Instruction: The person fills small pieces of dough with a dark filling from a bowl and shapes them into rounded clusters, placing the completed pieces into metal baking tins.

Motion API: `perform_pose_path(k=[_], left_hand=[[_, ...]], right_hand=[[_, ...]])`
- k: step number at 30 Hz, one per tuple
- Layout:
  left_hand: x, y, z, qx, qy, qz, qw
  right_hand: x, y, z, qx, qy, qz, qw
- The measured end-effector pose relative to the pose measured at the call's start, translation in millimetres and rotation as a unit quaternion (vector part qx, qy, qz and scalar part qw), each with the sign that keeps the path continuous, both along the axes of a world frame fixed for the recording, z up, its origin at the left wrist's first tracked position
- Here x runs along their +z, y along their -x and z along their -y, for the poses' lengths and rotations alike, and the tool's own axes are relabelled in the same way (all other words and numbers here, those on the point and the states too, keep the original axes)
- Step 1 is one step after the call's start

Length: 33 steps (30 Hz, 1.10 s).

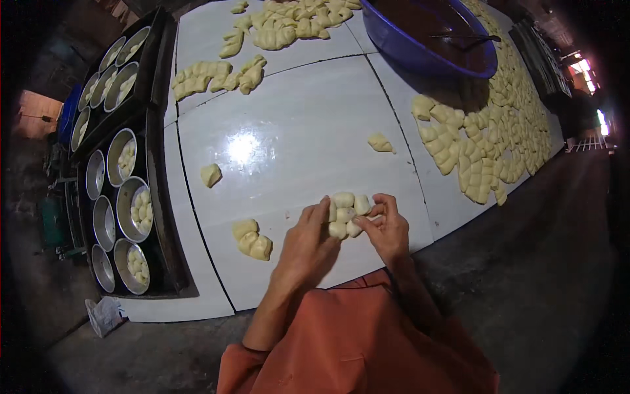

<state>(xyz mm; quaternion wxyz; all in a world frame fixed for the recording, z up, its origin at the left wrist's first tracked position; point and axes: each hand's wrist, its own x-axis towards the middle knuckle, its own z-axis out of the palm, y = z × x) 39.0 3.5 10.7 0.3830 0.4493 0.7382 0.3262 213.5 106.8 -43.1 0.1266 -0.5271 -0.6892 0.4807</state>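
The cluster of pale dough pieces [346, 214] lies on the white table [295, 131], directly between the two hands, a little beyond the knuckles; the left hand [307, 244] cups its left edge, the right hand [387, 226] pinches its right edge, both closed against it, equally near; left of the cluster sits a small dough clump [252, 238]; farther left, round metal tins [133, 209] in a black tray.

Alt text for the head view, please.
Two bare hands, left hand and right hand, press together a cluster of dough pieces on a white table. Round tins sit left; a blue basin stands behind.
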Motion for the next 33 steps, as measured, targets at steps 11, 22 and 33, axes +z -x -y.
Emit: perform_pose_path(k=[11, 22, 33], left_hand=[[-26.8, -13.1, -4.5, 0.067, -0.047, 0.026, 0.996], [10.2, 87.6, 107.0, 0.249, -0.153, 0.150, 0.945], [53.8, 337.3, 292.4, 0.491, -0.096, -0.124, 0.857]], right_hand=[[5.4, 30.3, -10.7, 0.127, -0.051, -0.035, 0.990], [94.7, 180.2, 51.0, 0.218, 0.247, -0.146, 0.933], [79.8, 518.0, 206.7, 0.525, 0.108, -0.217, 0.816]])
